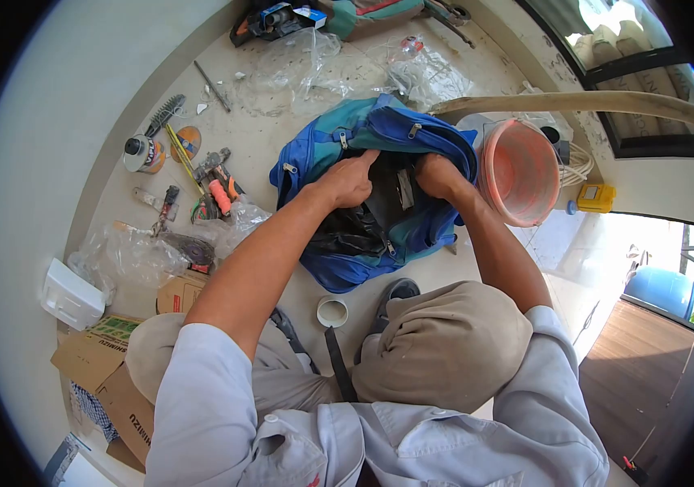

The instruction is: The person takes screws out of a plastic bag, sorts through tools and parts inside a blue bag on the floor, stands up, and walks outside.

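A blue and teal zippered bag lies open on the floor in front of my knees. At the left side of its opening is my left hand, one finger stretched along the rim and the others curled against the fabric. My right hand reaches into the right side of the opening, its fingers mostly hidden. Between the hands, a flat greyish piece shows in the dark interior. Black plastic bunches at the near side of the opening.
A pinkish bucket stands right of the bag, near a yellow case. On the left lie a hammer, a can and cardboard boxes. A white ring-shaped piece sits between my feet. Clear plastic lies beyond.
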Demonstrator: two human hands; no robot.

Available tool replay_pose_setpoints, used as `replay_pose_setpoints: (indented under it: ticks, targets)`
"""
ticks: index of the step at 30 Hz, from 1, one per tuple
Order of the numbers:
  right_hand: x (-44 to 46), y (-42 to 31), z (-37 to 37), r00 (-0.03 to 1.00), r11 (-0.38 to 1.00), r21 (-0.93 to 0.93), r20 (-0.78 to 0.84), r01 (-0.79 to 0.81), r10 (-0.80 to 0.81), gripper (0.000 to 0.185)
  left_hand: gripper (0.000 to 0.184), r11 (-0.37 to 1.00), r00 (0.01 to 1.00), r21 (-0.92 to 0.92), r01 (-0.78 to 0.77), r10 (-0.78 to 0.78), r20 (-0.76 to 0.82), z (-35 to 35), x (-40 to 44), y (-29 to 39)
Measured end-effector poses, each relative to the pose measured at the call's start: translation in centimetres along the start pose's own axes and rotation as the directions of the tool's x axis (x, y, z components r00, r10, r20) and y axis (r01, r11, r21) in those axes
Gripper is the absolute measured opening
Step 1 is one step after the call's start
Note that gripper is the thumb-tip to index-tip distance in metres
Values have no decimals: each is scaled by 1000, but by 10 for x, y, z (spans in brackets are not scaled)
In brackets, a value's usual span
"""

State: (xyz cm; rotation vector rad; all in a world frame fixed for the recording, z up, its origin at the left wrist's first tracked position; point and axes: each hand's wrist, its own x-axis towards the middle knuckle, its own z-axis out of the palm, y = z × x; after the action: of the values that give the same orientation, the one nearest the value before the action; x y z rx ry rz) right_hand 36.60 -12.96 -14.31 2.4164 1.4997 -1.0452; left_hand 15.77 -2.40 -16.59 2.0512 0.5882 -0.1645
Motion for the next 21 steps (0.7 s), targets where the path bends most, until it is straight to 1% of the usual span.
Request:
replay_pose_setpoints:
  ticks: [1,2,4,5,7,8,11,12,14,17,19,20,21]
  targets:
    - [5,-5,6,999,993,114,-25,-18,21,31,76,996,991,-1,-93,93,-93,-1,4,-7]
    - [10,-9,13,998,974,227,-49,-30,42,33,72,993,978,-43,-107,97,-184,2,10,-10]
    - [10,-15,43,963,873,484,-202,-60,178,36,67,997,975,-67,-44,28,-220,0,26,-7]
    - [11,-14,53,956,896,441,-240,-46,167,34,65,997,972,-78,-11,-8,-236,-1,33,-6]
    - [13,-10,73,939,936,351,-313,-25,142,30,60,983,968,-184,-25,-22,-249,-5,40,4]
    - [17,-3,78,971,957,291,-228,-4,73,37,58,971,967,-236,-34,-28,-253,-8,41,8]
    - [5,-14,70,981,966,249,-157,-69,111,42,56,971,976,-227,70,-114,-188,-22,40,24]
    - [5,-14,77,964,987,159,-265,7,36,42,56,976,975,-206,66,-106,-194,-22,41,24]
    - [4,-12,99,884,991,-40,-447,131,-135,44,55,985,975,-161,61,-94,-203,-20,42,19]
    - [-8,-20,101,812,957,-146,-508,249,-288,46,53,974,978,-213,71,-110,-178,-19,43,12]
    - [-5,-13,91,876,921,80,-350,381,-331,50,52,969,975,-224,103,-142,-169,-20,38,13]
    - [-5,-11,88,893,885,203,-269,420,-362,52,51,966,974,-229,119,-158,-161,-20,36,15]
    - [-8,-13,91,890,881,229,-302,414,-340,52,49,965,984,-241,103,-135,-120,-22,34,16]
